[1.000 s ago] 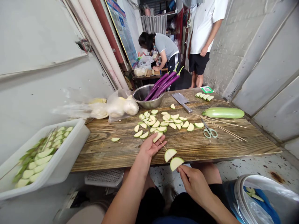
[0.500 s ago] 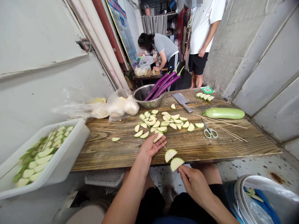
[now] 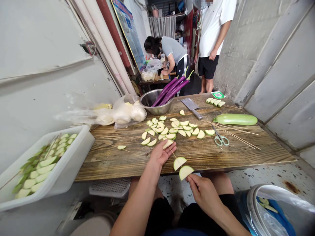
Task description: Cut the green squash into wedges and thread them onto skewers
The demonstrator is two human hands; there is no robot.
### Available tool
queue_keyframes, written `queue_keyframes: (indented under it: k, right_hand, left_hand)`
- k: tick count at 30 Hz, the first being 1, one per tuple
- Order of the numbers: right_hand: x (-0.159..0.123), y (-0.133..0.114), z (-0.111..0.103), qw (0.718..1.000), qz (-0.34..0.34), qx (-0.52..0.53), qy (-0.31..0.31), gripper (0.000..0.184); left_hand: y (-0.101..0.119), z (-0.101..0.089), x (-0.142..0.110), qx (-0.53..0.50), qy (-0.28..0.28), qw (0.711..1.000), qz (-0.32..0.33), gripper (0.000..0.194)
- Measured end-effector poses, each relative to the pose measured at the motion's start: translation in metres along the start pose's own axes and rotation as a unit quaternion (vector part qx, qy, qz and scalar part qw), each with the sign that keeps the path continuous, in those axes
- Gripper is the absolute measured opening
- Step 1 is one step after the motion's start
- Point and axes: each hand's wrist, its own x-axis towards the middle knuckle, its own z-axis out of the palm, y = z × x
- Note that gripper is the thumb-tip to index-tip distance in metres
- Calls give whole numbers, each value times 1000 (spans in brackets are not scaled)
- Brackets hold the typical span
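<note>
Palm up over the table's front edge, my left hand (image 3: 158, 154) holds a half-round zucchini slice (image 3: 168, 144) between thumb and fingers. My right hand (image 3: 203, 190) pinches the near end of a thin wooden skewer (image 3: 172, 153). Two half-round slices sit threaded on it, one (image 3: 179, 163) further along and one (image 3: 185, 172) close to my right fingers. The skewer's far end reaches the slice in my left hand; whether it has pierced it I cannot tell. Just beyond my left hand lies a loose pile of zucchini slices (image 3: 175, 129).
Behind the pile stand a steel bowl (image 3: 157, 108) with purple eggplants (image 3: 171, 91) and a cleaver (image 3: 191, 106). Scissors (image 3: 221, 140), bare skewers (image 3: 242, 139) and a whole zucchini (image 3: 235, 119) lie right. A white tub (image 3: 82, 144) of slices is left. Two people are beyond the table.
My left hand with its slice has shifted very slightly to the right. The right hand and the skewer are almost unmoved.
</note>
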Motion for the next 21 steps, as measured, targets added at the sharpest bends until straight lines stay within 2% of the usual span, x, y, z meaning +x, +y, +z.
queue_keyframes:
  k: [7, 21]
  right_hand:
    - [3, 0, 2, 1000, 7, 3, 11, 29]
    - [6, -1, 4, 1000, 19, -9, 16, 25]
  left_hand:
    - [-4, 3, 2, -14, 7, 999, 37, 7]
    - [-8, 6, 5, -5, 12, 999, 39, 6]
